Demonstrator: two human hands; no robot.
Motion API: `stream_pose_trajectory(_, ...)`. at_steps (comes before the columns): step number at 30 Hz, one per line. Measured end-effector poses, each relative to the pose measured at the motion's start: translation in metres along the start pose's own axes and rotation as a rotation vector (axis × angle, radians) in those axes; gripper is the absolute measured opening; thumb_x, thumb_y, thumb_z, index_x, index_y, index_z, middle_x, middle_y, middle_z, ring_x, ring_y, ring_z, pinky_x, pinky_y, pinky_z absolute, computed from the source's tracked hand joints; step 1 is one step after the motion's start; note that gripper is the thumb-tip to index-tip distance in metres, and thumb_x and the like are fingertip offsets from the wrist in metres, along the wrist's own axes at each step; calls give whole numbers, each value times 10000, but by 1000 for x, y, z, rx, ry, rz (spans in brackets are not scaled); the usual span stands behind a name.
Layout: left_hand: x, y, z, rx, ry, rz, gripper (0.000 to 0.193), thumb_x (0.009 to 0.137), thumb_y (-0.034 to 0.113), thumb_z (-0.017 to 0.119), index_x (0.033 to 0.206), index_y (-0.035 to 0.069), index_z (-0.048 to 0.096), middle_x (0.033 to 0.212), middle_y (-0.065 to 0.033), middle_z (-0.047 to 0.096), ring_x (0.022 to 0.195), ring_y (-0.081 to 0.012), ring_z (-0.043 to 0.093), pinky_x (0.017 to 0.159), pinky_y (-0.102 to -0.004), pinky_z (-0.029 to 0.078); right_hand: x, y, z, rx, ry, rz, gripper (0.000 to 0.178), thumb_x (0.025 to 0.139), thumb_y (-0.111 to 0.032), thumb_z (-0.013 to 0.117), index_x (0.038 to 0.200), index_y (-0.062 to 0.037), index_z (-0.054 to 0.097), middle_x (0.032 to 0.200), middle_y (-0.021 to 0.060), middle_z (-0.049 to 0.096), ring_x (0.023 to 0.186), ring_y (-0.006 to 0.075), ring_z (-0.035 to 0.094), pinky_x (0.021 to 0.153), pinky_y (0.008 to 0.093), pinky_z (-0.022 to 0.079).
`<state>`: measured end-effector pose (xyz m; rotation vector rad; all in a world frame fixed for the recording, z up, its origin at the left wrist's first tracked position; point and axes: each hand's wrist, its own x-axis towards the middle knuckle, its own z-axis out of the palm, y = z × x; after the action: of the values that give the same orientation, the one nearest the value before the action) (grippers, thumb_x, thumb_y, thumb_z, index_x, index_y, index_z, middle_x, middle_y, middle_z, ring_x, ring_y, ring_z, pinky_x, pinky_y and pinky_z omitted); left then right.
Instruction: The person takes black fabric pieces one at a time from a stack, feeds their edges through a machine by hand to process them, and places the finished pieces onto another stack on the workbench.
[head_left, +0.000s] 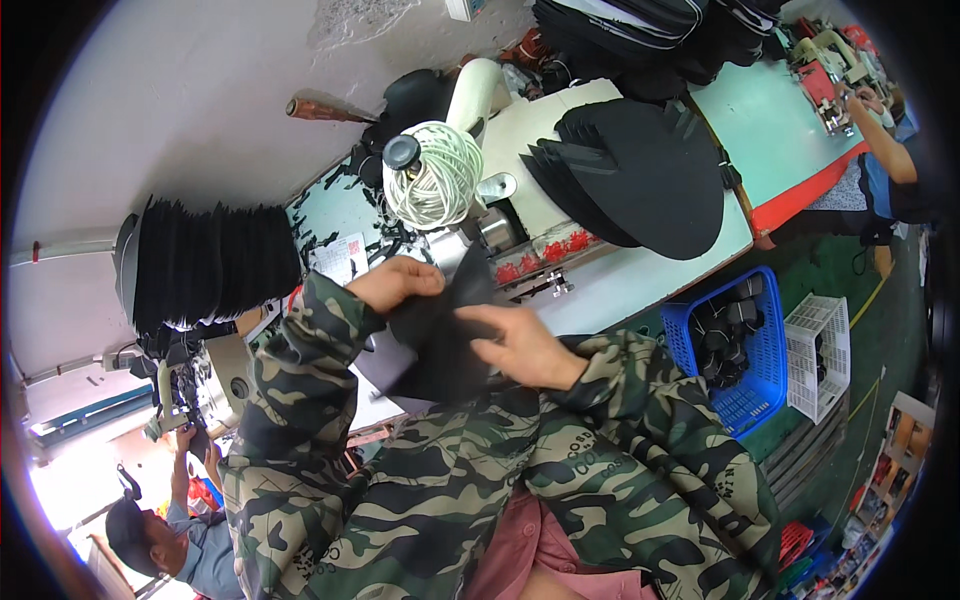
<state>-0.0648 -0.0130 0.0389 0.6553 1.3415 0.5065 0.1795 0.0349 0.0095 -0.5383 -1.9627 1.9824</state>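
My left hand (398,283) grips the upper edge of a black fabric piece (440,340), with the fingers curled over it. My right hand (520,345) lies flat on the same piece from the right, fingers spread over its surface. Both arms wear camouflage sleeves. The piece is held just in front of a white sewing machine (490,100), below a spool of white cord (435,175).
A stack of black curved cut pieces (640,175) lies on the pale table (640,275) to the right. A row of black pieces (210,262) stands at the left. On the floor stand a blue basket (760,395) and a white basket (822,352). Other people work at far right and lower left.
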Motion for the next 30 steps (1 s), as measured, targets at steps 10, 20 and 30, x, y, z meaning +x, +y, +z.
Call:
stream_pose_trajectory(10,7,-16,-43,-113,51,-112,139,922,128,599,975,13,657,858,11,648,744,-63,572,691,-215,447,21,-2,27,190,-8,15,484,825,-31,586,1300,40,521,941,189,674,697,168,599,682,318,490)
stream_pose_trajectory(20,41,-9,34,259,221,261,234,940,186,543,1012,-15,637,777,-36,614,777,-91,551,713,-261,449,15,16,-59,-254,62,-57,321,835,-50,624,1152,-10,648,1001,116,710,781,153,664,726,278,517)
stream_pose_trajectory(30,9,-10,60,97,147,142,334,1024,196,399,1234,-34,520,861,-116,681,605,-152,676,448,-223,462,-20,-28,-107,-396,578,-105,241,829,-8,602,1056,6,680,934,178,704,802,260,691,728,311,519)
